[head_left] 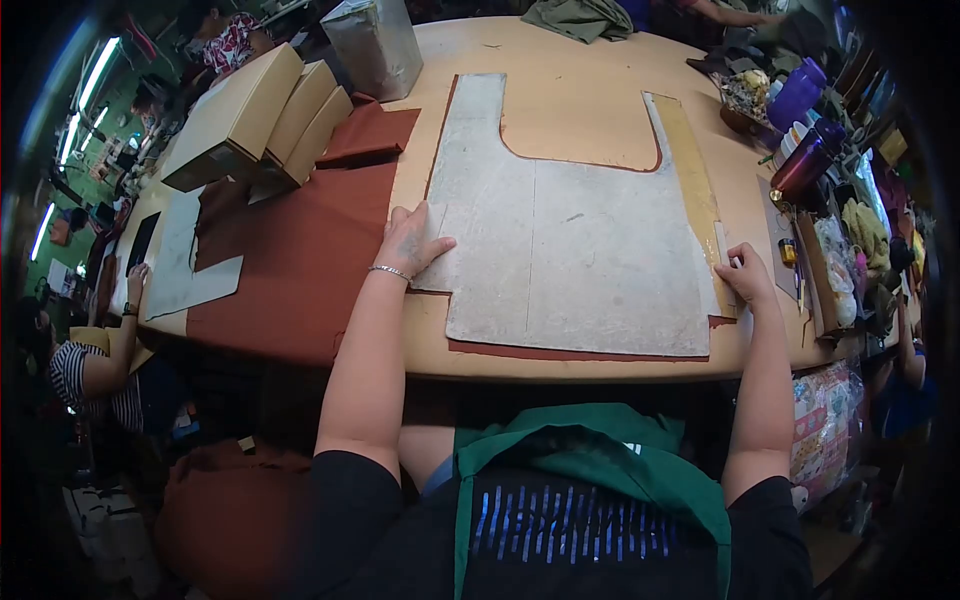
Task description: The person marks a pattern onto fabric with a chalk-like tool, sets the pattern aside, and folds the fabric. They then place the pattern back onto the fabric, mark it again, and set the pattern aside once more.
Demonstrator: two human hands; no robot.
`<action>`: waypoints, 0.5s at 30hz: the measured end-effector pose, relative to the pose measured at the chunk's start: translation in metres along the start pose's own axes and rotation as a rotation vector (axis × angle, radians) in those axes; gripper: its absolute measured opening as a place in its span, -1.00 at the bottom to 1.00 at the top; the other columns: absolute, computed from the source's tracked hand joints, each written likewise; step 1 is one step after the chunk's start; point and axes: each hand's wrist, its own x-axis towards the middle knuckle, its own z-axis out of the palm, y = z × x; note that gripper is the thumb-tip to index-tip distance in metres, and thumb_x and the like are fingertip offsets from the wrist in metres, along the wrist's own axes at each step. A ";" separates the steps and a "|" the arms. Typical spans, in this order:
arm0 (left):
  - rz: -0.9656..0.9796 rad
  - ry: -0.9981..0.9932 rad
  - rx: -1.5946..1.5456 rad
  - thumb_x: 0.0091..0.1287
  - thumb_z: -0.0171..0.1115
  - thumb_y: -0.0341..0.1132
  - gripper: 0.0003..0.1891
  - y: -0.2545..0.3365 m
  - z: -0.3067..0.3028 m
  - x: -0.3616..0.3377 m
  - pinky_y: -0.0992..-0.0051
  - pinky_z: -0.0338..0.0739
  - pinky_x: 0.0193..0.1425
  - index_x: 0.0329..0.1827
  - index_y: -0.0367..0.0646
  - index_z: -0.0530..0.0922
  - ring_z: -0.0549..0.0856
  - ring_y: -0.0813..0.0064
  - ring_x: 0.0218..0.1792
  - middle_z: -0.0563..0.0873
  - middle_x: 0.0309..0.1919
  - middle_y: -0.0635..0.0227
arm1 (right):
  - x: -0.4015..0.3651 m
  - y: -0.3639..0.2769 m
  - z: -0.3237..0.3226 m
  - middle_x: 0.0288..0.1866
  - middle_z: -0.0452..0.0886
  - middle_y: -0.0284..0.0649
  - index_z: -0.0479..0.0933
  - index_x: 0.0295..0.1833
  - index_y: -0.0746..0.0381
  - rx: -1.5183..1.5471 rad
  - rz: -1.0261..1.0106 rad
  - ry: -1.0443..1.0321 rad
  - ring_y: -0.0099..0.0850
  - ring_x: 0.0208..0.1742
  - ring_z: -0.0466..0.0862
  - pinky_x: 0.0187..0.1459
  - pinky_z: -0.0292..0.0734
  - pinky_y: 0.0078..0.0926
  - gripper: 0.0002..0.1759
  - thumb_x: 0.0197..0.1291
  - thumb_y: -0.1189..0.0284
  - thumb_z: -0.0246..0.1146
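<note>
A large grey pattern board with a U-shaped cutout at its far edge lies flat on rust-brown fabric, which shows along its near edge and around the cutout. My left hand presses on the board's left side, thumb stretched away from the fingers. At the right edge, beside a yellowish strip, my right hand is closed in a pinch. A small pale piece shows at its fingertips, too little to name. More rust-brown fabric spreads over the table to the left.
Cardboard boxes and a grey metallic container stand at the back left of the table. Along the right lie a purple bottle, a dark tumbler and a basket. Other people work around the table.
</note>
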 end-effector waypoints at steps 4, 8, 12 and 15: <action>-0.030 0.088 -0.165 -0.12 0.40 -0.34 -0.28 -0.016 0.016 0.011 0.45 0.40 0.06 0.16 -0.32 0.28 0.50 0.25 -0.07 0.42 -0.07 0.06 | 0.002 0.006 0.003 -0.39 0.47 -0.24 0.33 -0.31 0.27 -0.002 -0.037 0.025 -0.49 -0.32 0.44 -0.24 0.40 -0.52 -0.65 -0.14 0.45 0.37; -0.160 -0.003 -0.612 -0.19 0.36 -0.52 -0.33 -0.037 0.023 0.031 0.51 0.49 -0.08 0.09 -0.31 0.31 0.54 0.43 -0.14 0.48 -0.12 0.19 | 0.005 0.011 0.004 -0.40 0.47 -0.25 0.33 -0.31 0.28 -0.020 -0.083 0.024 -0.48 -0.33 0.45 -0.24 0.40 -0.50 -0.64 -0.14 0.44 0.38; -0.172 -0.033 -0.741 -0.24 0.37 -0.48 -0.33 -0.023 0.010 0.025 0.46 0.47 -0.06 0.06 -0.29 0.35 0.51 0.37 -0.05 0.45 -0.03 0.11 | 0.004 0.014 0.005 -0.40 0.47 -0.24 0.33 -0.31 0.29 -0.006 -0.118 0.042 -0.47 -0.33 0.45 -0.23 0.41 -0.49 -0.63 -0.15 0.44 0.39; -0.059 0.081 -0.435 -0.13 0.28 -0.50 -0.36 -0.034 0.027 0.025 0.44 0.45 -0.02 0.12 -0.29 0.31 0.54 0.34 -0.10 0.51 -0.11 0.15 | 0.006 0.017 0.007 -0.40 0.49 -0.20 0.34 -0.29 0.30 0.003 -0.117 0.044 -0.45 -0.33 0.47 -0.24 0.41 -0.47 -0.62 -0.16 0.44 0.40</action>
